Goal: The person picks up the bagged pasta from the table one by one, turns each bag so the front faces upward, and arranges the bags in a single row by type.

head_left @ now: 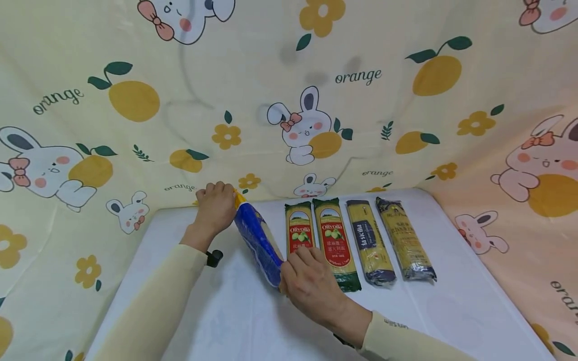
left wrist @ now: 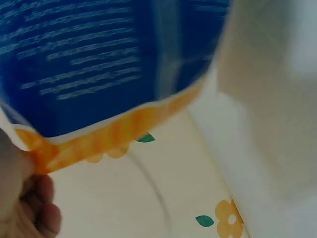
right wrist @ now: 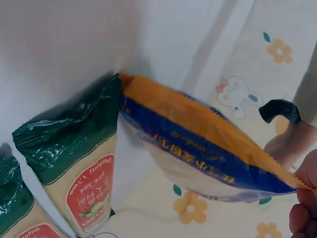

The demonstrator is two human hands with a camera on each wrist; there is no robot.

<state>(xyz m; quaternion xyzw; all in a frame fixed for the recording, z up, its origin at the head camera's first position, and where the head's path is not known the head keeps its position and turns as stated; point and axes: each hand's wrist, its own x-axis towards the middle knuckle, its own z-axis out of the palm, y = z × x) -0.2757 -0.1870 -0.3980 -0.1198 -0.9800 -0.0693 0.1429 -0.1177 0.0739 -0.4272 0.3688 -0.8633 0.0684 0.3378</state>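
Observation:
A blue food bag (head_left: 258,243) with orange ends is held tilted, its upper end leaning left in the head view. My left hand (head_left: 218,206) grips the upper orange end; in the left wrist view, fingers (left wrist: 42,203) pinch a corner of that orange strip. My right hand (head_left: 311,286) holds the lower end, and the right wrist view shows its fingers (right wrist: 302,218) pinching a corner of the orange edge. Beside the bag lie two green and red Olivoilà spaghetti packets, the left one (head_left: 299,225) partly behind my right hand, the other (head_left: 334,235) to its right.
Farther right on the white table (head_left: 217,321) lie a yellow and navy la sicilia pasta packet (head_left: 371,245) and a gold packet (head_left: 406,240), side by side. A patterned cloth (head_left: 253,60) with rabbits and oranges hangs behind the table and along its sides.

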